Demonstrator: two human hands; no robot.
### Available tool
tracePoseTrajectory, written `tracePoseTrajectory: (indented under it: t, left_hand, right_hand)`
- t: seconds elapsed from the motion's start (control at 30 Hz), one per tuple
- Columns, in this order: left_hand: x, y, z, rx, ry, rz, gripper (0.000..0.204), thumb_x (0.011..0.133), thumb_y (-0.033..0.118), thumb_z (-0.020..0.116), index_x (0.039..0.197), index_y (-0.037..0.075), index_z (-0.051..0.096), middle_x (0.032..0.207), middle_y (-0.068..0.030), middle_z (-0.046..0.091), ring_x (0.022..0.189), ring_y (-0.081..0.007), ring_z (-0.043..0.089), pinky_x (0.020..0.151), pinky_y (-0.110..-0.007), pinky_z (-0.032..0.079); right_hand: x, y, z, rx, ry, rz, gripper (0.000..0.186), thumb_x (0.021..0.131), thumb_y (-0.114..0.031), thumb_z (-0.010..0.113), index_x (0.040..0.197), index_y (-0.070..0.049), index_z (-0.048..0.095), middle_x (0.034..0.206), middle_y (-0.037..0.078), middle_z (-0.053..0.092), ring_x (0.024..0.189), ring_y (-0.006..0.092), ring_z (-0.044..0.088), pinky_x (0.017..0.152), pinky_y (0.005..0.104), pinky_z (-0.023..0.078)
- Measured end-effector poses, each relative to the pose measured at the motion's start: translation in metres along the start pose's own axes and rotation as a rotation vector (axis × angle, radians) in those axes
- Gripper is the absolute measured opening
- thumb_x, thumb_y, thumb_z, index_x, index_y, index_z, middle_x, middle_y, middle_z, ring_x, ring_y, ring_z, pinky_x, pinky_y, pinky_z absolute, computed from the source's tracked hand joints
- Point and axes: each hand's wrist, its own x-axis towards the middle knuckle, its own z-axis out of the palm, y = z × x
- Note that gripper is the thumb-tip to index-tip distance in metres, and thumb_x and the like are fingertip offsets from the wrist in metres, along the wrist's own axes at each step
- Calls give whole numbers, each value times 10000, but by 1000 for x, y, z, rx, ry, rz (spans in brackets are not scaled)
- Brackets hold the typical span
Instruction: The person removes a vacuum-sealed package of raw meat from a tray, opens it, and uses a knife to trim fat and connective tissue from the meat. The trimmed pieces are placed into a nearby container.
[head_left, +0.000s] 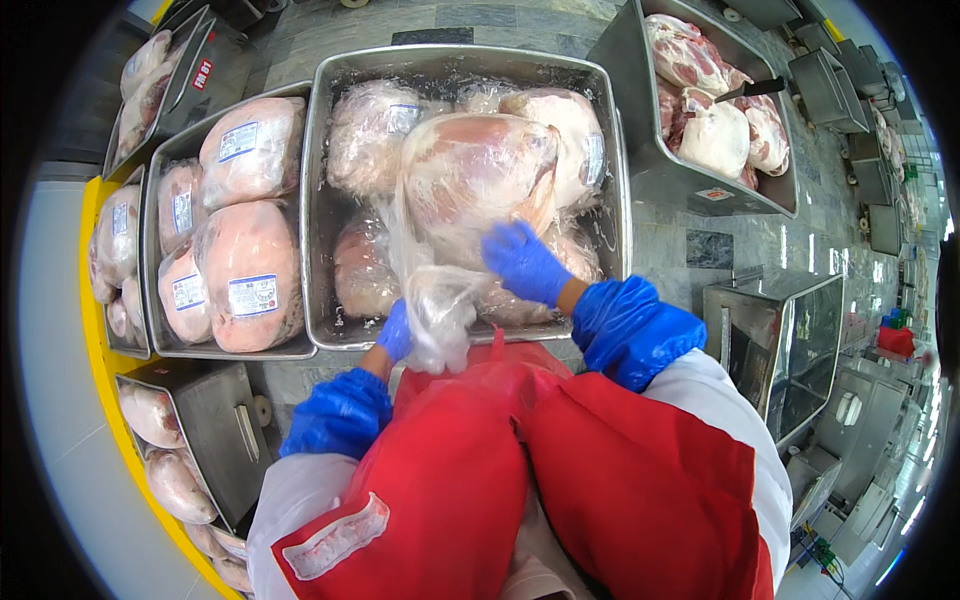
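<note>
A large piece of pale pink meat in a clear plastic bag point(480, 175) lies on top of other bagged meat in a deep metal bin point(318, 200) in front of me. The bag's loose, crumpled end point(440, 310) hangs toward my apron over the bin's near rim. My left hand point(396, 332), in a blue glove, is closed at the left edge of that loose end, its fingers partly hidden by the plastic. My right hand point(525, 262), also blue-gloved, rests with fingers stretched out against the lower right of the bagged meat.
Left of the bin stands another metal bin point(155, 290) of labelled, wrapped meat. Unwrapped meat and a dark-handled knife point(755, 89) lie in a bin point(650, 170) at the far right. A metal cart point(770, 330) stands at right. A yellow stripe point(95, 250) runs along the left wall.
</note>
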Motion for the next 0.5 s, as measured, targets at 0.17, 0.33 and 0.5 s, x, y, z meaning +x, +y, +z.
tracePoseTrajectory:
  t: [0.17, 0.33, 0.5]
  left_hand:
    - [-41, -34, -6, 708, 66, 190, 364, 911, 227, 401, 1177, -8, 480, 1098, -104, 555, 954, -169, 514, 847, -305, 429]
    - [-63, -7, -26, 996, 207, 374, 364, 839, 151, 499, 1161, -16, 473, 1124, -145, 533, 1016, -234, 507, 888, -350, 402]
    - [-77, 106, 18, 1107, 328, 762, 349, 844, 157, 500, 1150, -10, 482, 1094, -144, 546, 990, -246, 537, 845, -347, 442]
  right_hand:
    - [-27, -64, 42, 391, -455, 311, 172, 717, -137, 509, 878, -83, 538, 776, 119, 588, 786, 281, 577, 744, 426, 419]
    - [-3, -56, 25, 611, -80, 310, 144, 752, -146, 489, 866, -68, 530, 681, 164, 573, 664, 360, 571, 592, 448, 441]
    - [50, -35, -44, 664, 62, 325, 185, 779, -157, 491, 898, -19, 526, 717, 208, 571, 688, 380, 563, 623, 449, 445]
